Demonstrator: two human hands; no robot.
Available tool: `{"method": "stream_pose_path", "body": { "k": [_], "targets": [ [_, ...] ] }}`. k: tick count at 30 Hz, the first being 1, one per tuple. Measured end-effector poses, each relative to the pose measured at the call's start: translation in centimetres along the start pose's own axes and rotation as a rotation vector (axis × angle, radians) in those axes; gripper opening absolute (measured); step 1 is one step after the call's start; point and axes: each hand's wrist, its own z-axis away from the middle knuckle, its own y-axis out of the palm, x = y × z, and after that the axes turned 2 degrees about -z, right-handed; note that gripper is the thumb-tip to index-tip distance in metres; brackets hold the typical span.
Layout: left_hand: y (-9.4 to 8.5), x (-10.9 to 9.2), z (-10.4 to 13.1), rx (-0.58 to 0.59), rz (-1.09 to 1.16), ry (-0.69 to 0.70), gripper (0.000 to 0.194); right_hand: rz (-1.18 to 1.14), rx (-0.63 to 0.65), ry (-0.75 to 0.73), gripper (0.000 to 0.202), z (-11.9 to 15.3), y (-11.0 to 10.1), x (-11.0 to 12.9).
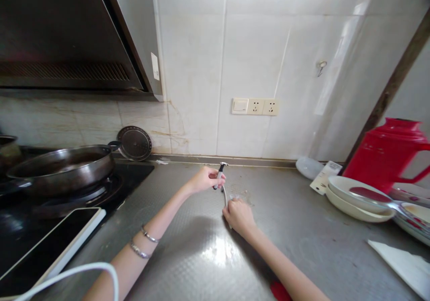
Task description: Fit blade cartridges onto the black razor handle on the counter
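Held upright in my left hand [210, 179] is a small peeler-like tool [219, 176], with a black and grey handle and a short metal crosspiece on top. I cannot make out its exact kind. My right hand [239, 216] is closed in a fist around a thin, pale, stick-like thing [225, 195], just in front of and to the right of my left hand. The stick's upper part rises toward the tool; the fist hides most of the rest. Both hands are over the grey metal counter [188, 247], where brownish crumbs or stains [247, 195] lie beside my right hand.
To the left, a steel pan [63, 169] sits on the black cooktop [134, 175], with a tablet-like device [50, 247] and a white cable [83, 267] nearer. On the right are a red jug [386, 153], stacked dishes [352, 207] and white paper [399, 263]. Wall sockets [263, 107] are behind.
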Motion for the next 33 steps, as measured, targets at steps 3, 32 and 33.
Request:
{"method": "stream_pose_path", "body": {
  "k": [3, 32, 33],
  "targets": [
    [-0.2, -0.1, 0.0, 0.001, 0.002, 0.001, 0.026, -0.043, -0.054, 0.003, 0.029, -0.1, -0.5, -0.5],
    [0.5, -1.8, 1.7, -0.114, -0.226, 0.14, 0.015, -0.686, -0.054, -0.325, 0.043, -0.1, -19.8, -9.5],
    [0.5, -1.7, 1.7, -0.113, -0.235, 0.143, 0.015, -0.658, -0.062, -0.337, 0.041, 0.0, -19.9, -9.3]
  ]
}}
